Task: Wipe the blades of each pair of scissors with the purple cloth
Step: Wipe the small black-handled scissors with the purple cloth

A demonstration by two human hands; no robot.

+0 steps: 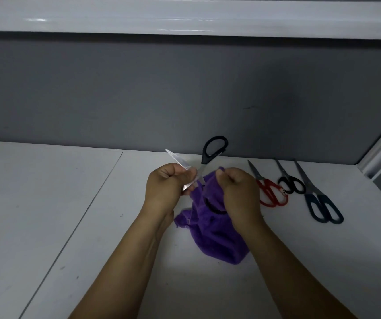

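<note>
My left hand [165, 187] grips one blade of an opened pair of black-handled scissors [215, 149], held above the white table. Its silver blade tip points up and left, and one black handle loop sticks up behind my hands. My right hand [239, 192] pinches the purple cloth [217, 238] against the other blade. The cloth hangs down to the table and partly covers the second black loop. Right of my hands lie three more pairs: red-handled scissors [270, 194], small black-handled scissors [292, 184] and dark blue-handled scissors [323, 206].
The white table [70, 215] has a seam running diagonally on its left side. A grey partition wall [185, 88] stands right behind the table, with a white ledge above it. A white frame closes the right corner.
</note>
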